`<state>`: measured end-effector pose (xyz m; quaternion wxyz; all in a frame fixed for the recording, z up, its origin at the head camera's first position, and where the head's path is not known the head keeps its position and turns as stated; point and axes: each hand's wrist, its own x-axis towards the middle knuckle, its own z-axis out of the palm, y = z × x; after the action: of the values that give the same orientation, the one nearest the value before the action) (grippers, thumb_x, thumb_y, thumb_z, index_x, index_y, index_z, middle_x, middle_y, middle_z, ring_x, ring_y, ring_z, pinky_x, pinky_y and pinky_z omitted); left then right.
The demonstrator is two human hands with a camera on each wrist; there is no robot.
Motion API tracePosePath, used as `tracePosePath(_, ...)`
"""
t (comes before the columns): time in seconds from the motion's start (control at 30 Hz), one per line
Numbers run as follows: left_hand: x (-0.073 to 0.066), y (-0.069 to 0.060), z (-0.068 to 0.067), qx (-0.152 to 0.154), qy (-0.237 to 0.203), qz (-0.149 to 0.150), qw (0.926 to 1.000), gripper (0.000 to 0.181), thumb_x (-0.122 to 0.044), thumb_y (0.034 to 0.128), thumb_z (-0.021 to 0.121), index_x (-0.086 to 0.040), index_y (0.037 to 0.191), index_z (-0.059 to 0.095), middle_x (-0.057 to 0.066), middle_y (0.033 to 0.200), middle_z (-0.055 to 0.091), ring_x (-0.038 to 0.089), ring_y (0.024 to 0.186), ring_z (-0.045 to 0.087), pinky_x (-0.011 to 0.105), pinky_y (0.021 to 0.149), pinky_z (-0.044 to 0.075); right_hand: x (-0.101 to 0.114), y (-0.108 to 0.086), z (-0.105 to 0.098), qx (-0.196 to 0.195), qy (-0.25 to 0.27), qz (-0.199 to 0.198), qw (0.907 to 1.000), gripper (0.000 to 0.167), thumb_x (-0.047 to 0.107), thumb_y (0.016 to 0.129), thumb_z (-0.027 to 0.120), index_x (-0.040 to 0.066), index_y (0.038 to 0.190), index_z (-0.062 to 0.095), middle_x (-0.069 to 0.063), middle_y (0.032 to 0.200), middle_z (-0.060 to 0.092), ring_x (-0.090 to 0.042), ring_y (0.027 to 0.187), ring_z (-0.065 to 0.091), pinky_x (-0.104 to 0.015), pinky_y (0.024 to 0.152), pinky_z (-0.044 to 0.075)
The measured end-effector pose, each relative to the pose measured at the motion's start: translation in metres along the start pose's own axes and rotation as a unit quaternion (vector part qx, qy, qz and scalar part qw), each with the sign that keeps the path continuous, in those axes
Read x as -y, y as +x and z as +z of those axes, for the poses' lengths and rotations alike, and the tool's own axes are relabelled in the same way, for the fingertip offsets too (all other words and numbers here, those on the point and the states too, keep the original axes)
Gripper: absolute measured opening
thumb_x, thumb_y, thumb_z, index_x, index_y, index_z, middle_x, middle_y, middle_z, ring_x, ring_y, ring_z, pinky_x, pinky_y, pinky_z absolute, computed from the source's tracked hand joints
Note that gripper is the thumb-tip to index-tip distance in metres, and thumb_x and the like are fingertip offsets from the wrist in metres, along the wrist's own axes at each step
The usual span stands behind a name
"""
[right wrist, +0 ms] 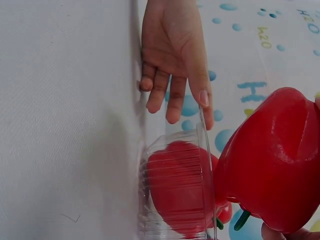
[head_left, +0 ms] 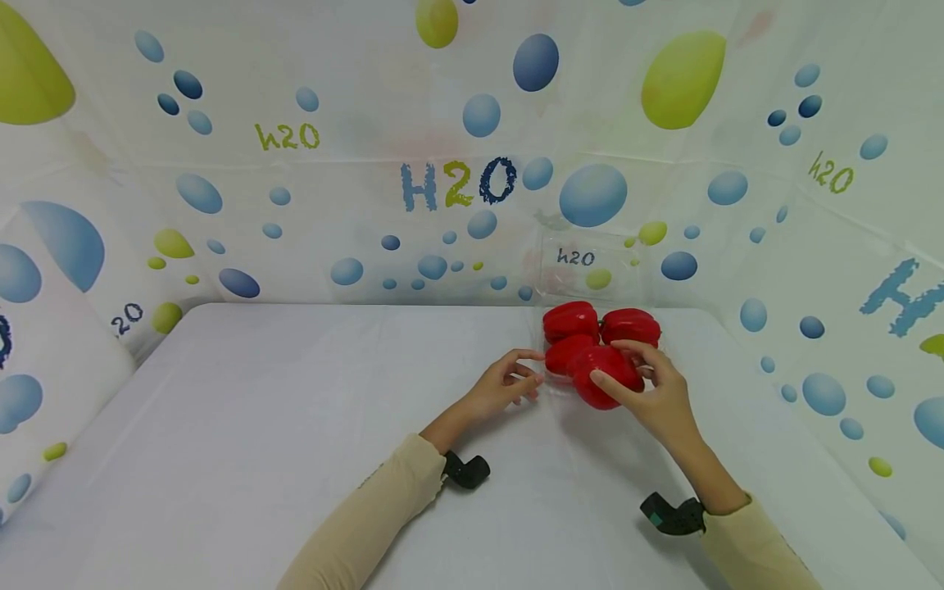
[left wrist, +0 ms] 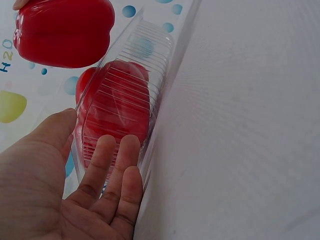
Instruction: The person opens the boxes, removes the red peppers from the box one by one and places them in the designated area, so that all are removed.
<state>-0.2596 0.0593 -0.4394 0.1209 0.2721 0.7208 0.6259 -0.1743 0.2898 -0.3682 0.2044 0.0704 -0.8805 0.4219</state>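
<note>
My right hand (head_left: 660,393) grips a red bell pepper (head_left: 601,389) between thumb and fingers, above the near part of a clear plastic clamshell box (left wrist: 159,55). In the right wrist view, this pepper (right wrist: 280,155) is beside and above the box rim. Inside the box lie three more red bell peppers, among them one at the back left (head_left: 569,321) and one at the back right (head_left: 630,325); green stems show. At the box's left side, my left hand (head_left: 505,385) has its thumb by the rim and its loosely extended fingers against the ribbed outer wall.
The box's clear lid (head_left: 560,279) stands raised at the back, against the dotted backdrop (head_left: 354,221). A white-covered table (head_left: 295,410) spreads to the left and front. Black wrist cameras (head_left: 466,472) sit on both wrists.
</note>
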Motion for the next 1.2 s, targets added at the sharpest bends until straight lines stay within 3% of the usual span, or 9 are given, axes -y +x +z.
tracePosePath(0.37,-0.0009,-0.0009,0.0001,-0.004,0.003,0.002,1.0000,0.040,-0.016,0.0980,0.060,-0.013,0.136,0.049,0.018,0.106,0.064,0.025,0.085,0.067,0.024,0.067,0.049,0.0042,-0.0031,0.0026,0.014,0.002,0.005,0.9999,0.054,0.019,0.080,0.080,0.008,0.128,0.058,-0.015,0.124,0.058,-0.025,0.105,0.051,-0.020,0.076,0.049)
tracePosePath(0.77,-0.0007,-0.0007,0.0000,0.000,0.002,0.009,1.0000,0.041,-0.015,0.0987,0.058,-0.010,0.138,0.047,0.022,0.110,0.064,0.037,0.092,0.065,0.027,0.067,0.050,0.0048,-0.0059,0.0068,0.016,0.004,-0.005,0.9999,0.057,0.018,0.077,0.082,0.009,0.128,0.058,-0.013,0.127,0.057,-0.024,0.107,0.052,-0.024,0.078,0.051)
tracePosePath(1.2,-0.0015,-0.0012,0.0001,-0.001,0.015,-0.002,0.9999,0.041,-0.019,0.0989,0.058,-0.013,0.138,0.048,0.016,0.110,0.064,0.028,0.090,0.066,0.025,0.070,0.052,0.0081,-0.0091,0.0088,0.019,0.012,-0.026,0.9994,0.058,0.018,0.075,0.083,0.010,0.127,0.059,-0.012,0.126,0.058,-0.023,0.105,0.053,-0.021,0.078,0.050)
